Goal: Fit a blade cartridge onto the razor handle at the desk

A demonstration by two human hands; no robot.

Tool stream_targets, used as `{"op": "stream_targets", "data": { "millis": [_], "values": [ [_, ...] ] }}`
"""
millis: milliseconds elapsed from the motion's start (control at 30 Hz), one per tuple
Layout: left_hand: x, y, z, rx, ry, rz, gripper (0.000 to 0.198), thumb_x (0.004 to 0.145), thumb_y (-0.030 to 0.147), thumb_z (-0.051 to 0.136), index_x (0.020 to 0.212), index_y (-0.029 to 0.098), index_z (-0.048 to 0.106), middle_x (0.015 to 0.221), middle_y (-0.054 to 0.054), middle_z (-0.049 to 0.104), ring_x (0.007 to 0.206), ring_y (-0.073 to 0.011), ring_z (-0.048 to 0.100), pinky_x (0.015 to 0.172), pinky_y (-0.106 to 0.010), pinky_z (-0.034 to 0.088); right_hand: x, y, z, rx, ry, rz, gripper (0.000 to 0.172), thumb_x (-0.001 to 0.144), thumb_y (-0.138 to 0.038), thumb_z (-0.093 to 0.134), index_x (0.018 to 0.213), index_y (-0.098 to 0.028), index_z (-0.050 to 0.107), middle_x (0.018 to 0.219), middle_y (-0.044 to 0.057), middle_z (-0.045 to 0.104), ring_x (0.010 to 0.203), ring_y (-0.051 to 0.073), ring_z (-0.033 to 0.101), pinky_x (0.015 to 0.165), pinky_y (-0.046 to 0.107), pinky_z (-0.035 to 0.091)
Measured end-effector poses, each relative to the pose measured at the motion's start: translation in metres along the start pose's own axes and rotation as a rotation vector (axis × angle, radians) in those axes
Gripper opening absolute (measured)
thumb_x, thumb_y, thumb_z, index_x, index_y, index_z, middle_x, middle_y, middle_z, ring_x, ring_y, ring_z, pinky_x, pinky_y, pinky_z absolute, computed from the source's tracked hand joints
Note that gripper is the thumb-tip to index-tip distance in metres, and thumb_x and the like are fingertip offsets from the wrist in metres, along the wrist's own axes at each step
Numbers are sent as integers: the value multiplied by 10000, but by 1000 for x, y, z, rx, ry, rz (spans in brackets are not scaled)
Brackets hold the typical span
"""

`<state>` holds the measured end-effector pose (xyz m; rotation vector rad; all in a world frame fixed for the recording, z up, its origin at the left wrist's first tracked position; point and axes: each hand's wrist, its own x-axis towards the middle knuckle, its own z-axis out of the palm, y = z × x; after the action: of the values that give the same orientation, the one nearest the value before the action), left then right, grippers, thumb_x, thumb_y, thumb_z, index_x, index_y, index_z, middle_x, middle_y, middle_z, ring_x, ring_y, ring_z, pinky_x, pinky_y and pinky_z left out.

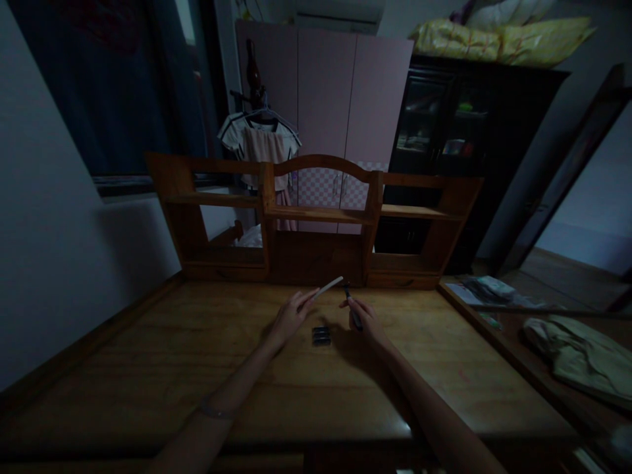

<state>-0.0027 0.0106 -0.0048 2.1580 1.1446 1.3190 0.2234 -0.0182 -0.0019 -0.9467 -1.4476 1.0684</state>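
My left hand [290, 317] is closed on one end of a thin, pale stick [330, 286], which slants up to the right above the wooden desk. My right hand [366, 320] is closed around a slim dark tool [353, 312], its narrow head pointing up near the stick's far tip. A small gap shows between stick and tool. Between and just below the hands, several small dark pieces [321, 336] lie stacked in a short column on the desktop. The picture is dim, so the tool's exact kind cannot be made out.
A wooden shelf unit [320, 214] stands along the desk's [197, 368] back edge. Light-coloured cloth [582, 355] and plastic-wrapped items [488, 289] lie on a surface to the right. White wall at left; wardrobe [326, 99] and dark cabinet [494, 145] behind.
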Motion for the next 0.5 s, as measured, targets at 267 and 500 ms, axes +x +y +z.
{"op": "stream_targets", "data": {
  "millis": [267,500],
  "values": [
    [1,-3,2,-12,-29,13,368,901,348,420,1246,278,527,1006,-51,618,894,-163,566,830,-284,434,-2,-3,1,10,-3,3,399,865,-511,445,886,-145,601,461,-52,397,390,89,376,385,203,258],
    [1,-3,0,-31,9,18,374,903,323,413,1262,281,507,1057,-47,620,921,-165,566,856,-295,431,-1,-2,1,2,18,0,401,860,-515,450,875,-145,605,457,-49,402,396,94,384,390,208,262]
  ]
}}
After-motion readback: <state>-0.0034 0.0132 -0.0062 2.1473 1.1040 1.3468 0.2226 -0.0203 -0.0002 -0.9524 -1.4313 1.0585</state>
